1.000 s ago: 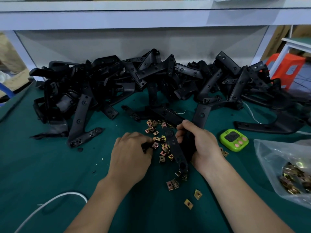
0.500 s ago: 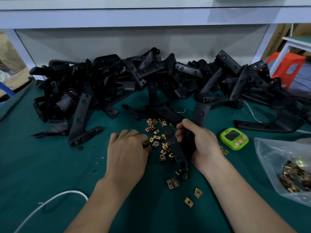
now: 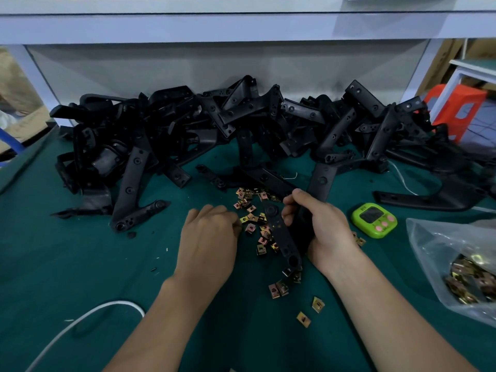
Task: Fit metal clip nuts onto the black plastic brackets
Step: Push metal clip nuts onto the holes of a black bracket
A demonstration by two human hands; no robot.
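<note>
- Steadying is done by the right hand (image 3: pixel 328 237), fingers wrapped round 1 black bracket (image 3: pixel 281 237), held at the middle of the worktop (image 3: pixel 80 264) beside the clip nuts (image 3: pixel 252 220).
- The left hand (image 3: pixel 208 237) is curled over the nuts for picking; whether 1 is pinched cannot be told.

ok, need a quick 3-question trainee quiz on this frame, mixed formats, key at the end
1. True or false: the right hand has its grip on a black bracket.
2. Pick one: the green timer lies A) left of both hands, B) between the hands, C) right of both hands.
3. Fill in: the left hand has its fingertips at the loose pile of ___ on the green mat.

Key: 1 true; 2 C; 3 clip nuts.
</note>
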